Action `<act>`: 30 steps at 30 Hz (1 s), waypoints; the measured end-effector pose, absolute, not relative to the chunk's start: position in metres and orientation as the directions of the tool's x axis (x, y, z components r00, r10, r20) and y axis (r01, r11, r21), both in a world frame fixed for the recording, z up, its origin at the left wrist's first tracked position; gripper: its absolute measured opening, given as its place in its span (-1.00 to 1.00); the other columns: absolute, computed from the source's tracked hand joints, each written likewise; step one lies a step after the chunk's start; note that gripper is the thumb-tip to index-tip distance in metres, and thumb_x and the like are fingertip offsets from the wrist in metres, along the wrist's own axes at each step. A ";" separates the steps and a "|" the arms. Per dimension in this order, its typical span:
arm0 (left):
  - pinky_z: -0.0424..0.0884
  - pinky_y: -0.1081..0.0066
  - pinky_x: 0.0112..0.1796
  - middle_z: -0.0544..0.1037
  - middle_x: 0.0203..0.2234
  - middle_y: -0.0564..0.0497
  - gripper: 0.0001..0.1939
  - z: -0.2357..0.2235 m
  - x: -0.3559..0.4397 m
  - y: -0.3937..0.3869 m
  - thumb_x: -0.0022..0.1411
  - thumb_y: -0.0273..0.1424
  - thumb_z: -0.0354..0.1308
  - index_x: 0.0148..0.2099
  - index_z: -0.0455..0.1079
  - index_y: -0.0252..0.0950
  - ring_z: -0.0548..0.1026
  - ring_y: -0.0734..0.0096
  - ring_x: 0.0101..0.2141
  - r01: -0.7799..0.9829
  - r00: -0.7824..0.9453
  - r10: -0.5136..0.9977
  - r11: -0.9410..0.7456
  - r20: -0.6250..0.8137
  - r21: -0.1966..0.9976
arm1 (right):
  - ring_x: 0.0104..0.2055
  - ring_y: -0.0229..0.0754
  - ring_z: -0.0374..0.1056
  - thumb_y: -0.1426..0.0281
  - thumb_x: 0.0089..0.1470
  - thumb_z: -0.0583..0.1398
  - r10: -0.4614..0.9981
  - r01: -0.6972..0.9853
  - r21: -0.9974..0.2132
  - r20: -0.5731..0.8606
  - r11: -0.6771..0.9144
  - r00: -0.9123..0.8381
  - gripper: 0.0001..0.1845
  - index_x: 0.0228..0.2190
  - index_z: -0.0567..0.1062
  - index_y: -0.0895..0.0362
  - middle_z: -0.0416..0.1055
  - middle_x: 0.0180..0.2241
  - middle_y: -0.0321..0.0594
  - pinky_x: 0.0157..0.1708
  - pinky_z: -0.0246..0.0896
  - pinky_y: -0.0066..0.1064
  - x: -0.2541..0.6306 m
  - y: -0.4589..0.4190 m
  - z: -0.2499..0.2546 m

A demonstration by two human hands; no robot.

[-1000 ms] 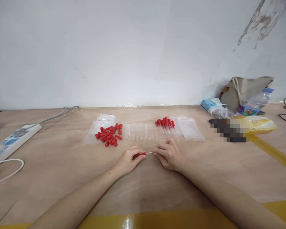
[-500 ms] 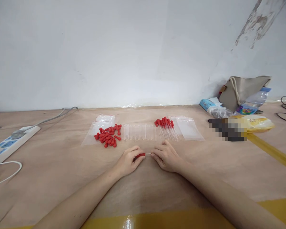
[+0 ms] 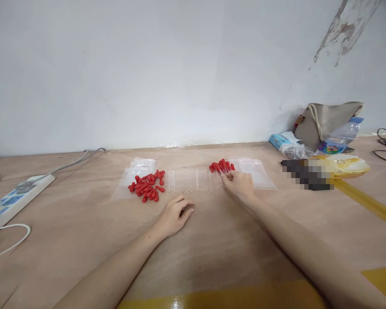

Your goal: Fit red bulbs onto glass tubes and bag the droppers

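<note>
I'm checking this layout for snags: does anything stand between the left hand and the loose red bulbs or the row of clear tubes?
Nothing visible does. Only tabletop shows between the left hand and both the red bulbs and the clear tubes.

free: tabletop point(image 3: 209, 249) between forearms point(image 3: 117, 262); blocking beyond: red bulbs point(image 3: 144, 188), clear tubes point(image 3: 186, 180); leftward: power strip point(image 3: 19, 199)

Soft, even light covers the bench point(image 3: 206, 251), glaring on the tape point(image 3: 218, 296) along its near edge. Mosaic blocks point(image 3: 309, 175) cover patches toward its left and right.
</note>
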State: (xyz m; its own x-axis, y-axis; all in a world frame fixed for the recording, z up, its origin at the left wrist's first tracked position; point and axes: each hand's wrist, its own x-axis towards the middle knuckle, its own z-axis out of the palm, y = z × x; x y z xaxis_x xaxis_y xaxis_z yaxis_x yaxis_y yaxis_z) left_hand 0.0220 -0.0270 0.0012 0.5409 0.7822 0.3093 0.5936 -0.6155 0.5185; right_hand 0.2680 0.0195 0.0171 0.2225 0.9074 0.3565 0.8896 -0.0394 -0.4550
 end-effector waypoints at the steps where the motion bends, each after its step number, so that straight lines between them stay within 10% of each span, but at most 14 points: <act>1: 0.29 0.44 -0.36 0.40 -0.33 -0.02 -0.80 0.001 0.022 -0.027 0.19 -0.39 -0.02 -0.17 0.38 -0.27 0.36 0.44 -0.38 0.588 0.542 0.780 -0.618 0.314 0.522 | -0.46 -0.16 0.31 0.25 -0.03 0.05 0.907 0.889 -0.451 0.334 -0.086 0.257 -0.71 -0.61 0.45 0.11 0.43 -0.58 -0.25 -0.32 -0.07 -0.32 0.266 0.027 0.018; 30: 0.28 0.44 -0.36 0.40 -0.35 -0.02 -0.81 0.003 0.023 -0.028 0.20 -0.39 -0.02 -0.19 0.38 -0.26 0.36 0.45 -0.39 0.553 0.557 0.759 -0.642 0.338 0.531 | -0.46 -0.17 0.31 0.28 0.02 -0.02 0.931 0.962 -0.268 0.337 -0.047 0.140 -0.63 -0.65 0.43 0.13 0.43 -0.58 -0.20 -0.24 -0.13 -0.25 0.229 0.041 0.010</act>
